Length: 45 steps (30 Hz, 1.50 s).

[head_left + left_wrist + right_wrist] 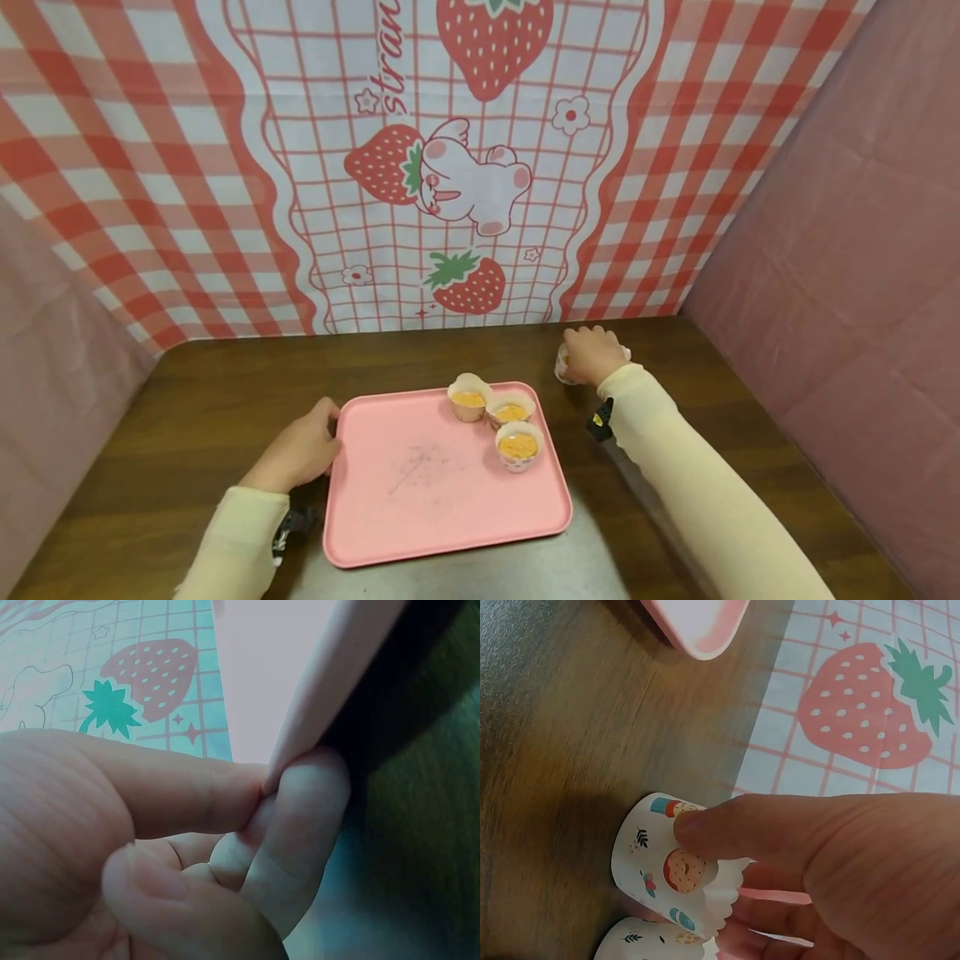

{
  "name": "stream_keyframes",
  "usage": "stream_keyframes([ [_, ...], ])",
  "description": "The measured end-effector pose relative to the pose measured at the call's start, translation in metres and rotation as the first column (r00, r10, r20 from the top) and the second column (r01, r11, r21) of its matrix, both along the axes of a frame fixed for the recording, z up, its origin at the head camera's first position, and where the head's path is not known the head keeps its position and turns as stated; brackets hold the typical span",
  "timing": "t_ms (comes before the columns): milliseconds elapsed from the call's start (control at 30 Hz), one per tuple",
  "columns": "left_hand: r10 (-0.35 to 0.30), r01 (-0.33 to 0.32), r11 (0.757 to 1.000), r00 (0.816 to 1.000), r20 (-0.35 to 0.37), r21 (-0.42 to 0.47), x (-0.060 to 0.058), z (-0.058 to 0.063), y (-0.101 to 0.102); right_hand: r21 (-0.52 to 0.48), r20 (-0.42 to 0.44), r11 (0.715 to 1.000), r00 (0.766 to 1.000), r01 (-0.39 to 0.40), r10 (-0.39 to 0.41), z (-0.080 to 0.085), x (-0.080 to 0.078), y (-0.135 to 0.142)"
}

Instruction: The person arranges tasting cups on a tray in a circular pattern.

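The left hand (303,446) and the right hand (595,354) are well apart from each other, one on each side of the pink tray (375,517). The left hand pinches the rim of this tray at its left side; in the view from its wrist I can see the edge caught between the digits, with one finger bent below it. The right hand, past the far right corner of the tray, holds a paper cup (641,855). Its thumb presses on the white wall, which has small coloured pictures and a wavy edge, and the other fingers are partly hidden behind the cup. Close beside this one is a second cup (645,945), cut by the border of the right wrist view; I cannot tell if the hand also touches it.

The tray lies flat on the brown table (225,375). In its far right part three filled cups (517,462) sit close together, and yellow filling (517,447) is seen in each. A greyish mark (423,467) is near the tray's middle.

Both arms wear cream sleeves (690,450), with a dark device (602,419) at each wrist. Behind the table, before me, hangs a checked cloth (480,287) with strawberries, and pink curtains (840,275) hang at both sides
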<state>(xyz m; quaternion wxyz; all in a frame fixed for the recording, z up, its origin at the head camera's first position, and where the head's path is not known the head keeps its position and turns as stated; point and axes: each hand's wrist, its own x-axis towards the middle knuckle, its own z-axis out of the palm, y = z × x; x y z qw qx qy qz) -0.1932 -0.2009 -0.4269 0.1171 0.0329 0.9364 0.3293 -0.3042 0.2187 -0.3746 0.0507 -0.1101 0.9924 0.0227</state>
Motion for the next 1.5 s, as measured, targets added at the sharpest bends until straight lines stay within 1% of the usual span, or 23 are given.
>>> stream_keyframes([
  [233, -0.002, 0.002, 1.000, 1.000, 0.000, 0.008, 0.000, 0.001, 0.000, -0.022, 0.022, 1.000, 1.000, 0.003, -0.003, -0.001, 0.000, -0.004],
  [500, 0.006, -0.006, 1.000, 1.000, 0.001, 0.020, -0.001, 0.001, -0.001, -0.067, 0.081, 0.997, 0.996, 0.036, -0.030, -0.004, -0.002, -0.013],
  [700, 0.019, -0.019, 0.999, 1.000, 0.007, 0.043, -0.001, -0.001, -0.002, -0.088, 0.078, 0.996, 0.997, 0.024, -0.017, -0.004, -0.002, -0.014],
  [900, 0.030, -0.031, 0.998, 0.999, 0.023, 0.061, 0.000, -0.002, -0.003, -0.123, 0.038, 0.992, 0.999, 0.000, 0.005, -0.002, 0.000, -0.016],
  [1067, 0.031, -0.034, 0.997, 0.999, 0.033, 0.074, 0.000, -0.002, -0.003, -0.200, -0.003, 0.980, 1.000, -0.012, 0.011, -0.001, 0.005, -0.016],
  [1200, 0.030, -0.033, 0.997, 0.999, 0.041, 0.074, 0.000, -0.001, -0.003, -0.253, -0.036, 0.967, 0.999, -0.020, 0.012, 0.000, 0.013, -0.018],
  [1367, 0.025, -0.028, 0.997, 0.999, 0.044, 0.073, -0.001, -0.001, -0.002, -0.310, -0.116, 0.948, 0.993, -0.065, 0.030, -0.003, 0.025, -0.022],
  [1500, 0.023, -0.025, 0.998, 0.999, 0.034, 0.065, -0.002, -0.001, -0.003, -0.356, -0.154, 0.930, 0.987, -0.094, 0.041, -0.005, 0.036, -0.026],
])
